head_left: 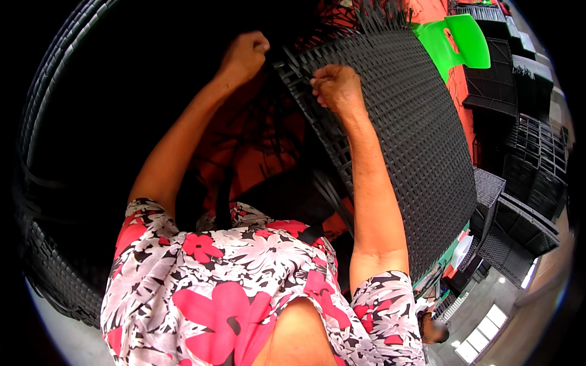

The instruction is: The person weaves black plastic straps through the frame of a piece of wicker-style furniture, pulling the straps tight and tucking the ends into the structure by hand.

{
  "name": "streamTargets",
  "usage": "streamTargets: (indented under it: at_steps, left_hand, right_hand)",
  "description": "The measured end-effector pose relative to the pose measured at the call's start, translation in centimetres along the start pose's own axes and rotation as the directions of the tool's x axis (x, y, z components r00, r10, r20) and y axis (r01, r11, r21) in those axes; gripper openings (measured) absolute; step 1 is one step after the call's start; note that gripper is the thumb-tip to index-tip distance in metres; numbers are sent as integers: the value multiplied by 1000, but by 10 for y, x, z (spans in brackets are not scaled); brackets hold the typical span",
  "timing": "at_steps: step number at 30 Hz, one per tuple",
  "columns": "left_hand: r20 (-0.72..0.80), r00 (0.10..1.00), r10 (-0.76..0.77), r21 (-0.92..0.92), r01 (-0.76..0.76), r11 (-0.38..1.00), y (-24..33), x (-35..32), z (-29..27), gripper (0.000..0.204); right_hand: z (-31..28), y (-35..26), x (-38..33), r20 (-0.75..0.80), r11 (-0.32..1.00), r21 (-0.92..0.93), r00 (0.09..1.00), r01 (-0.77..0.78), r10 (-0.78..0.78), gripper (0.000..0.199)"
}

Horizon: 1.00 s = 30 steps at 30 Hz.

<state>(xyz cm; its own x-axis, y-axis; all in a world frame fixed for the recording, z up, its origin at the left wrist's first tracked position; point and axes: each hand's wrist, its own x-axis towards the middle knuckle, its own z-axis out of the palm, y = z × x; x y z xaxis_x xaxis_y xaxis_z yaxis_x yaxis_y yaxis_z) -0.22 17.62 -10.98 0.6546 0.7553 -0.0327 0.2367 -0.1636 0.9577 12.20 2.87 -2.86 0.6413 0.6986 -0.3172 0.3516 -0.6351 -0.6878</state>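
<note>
A large dark grey panel (409, 140) of woven flat strips slants away on my right, its near edge showing an open lattice. Over that edge, close to the panel's upper corner, is my right hand (337, 87), its fingers curled in a pinch. Whatever lies between those fingers is too small to make out. My left hand (247, 52) is raised further left, closed, just off the same corner against deep shadow. Its grip is hidden by the dark. Loose strip ends (381, 18) stick up along the panel's far edge.
Another dark woven rim (35, 122) curves along the left. Past the panel a bright green plastic chair (467, 41) stands on orange-red flooring (461, 100). Stacked dark woven furniture (513, 238) lines the right side. A person (432, 328) is at the lower right.
</note>
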Motion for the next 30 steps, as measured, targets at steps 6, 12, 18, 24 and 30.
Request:
streamTargets:
  at_steps: [6,12,18,24,30]
  left_hand:
    - [122,992,12,166,-33,986,2,-26,23,17]
    - [227,961,156,423,-241,874,-1,-32,39,18]
    - [181,963,-197,30,195,980,0,-11,47,15]
    - [-357,929,100,-102,-146,984,33,-13,8,10]
    - [-555,567,609,66,-699,712,154,-27,-61,12]
  right_hand:
    - [15,-10,-2,84,991,68,991,-113,107,8]
    - [23,-9,15,96,991,14,986,-136,135,8]
    - [24,-2,21,83,994,6,990,-112,111,9]
    - [4,8,5,-120,999,21,992,44,-41,25]
    - [-23,1,-10,-124,975,141,980,172,-155,27]
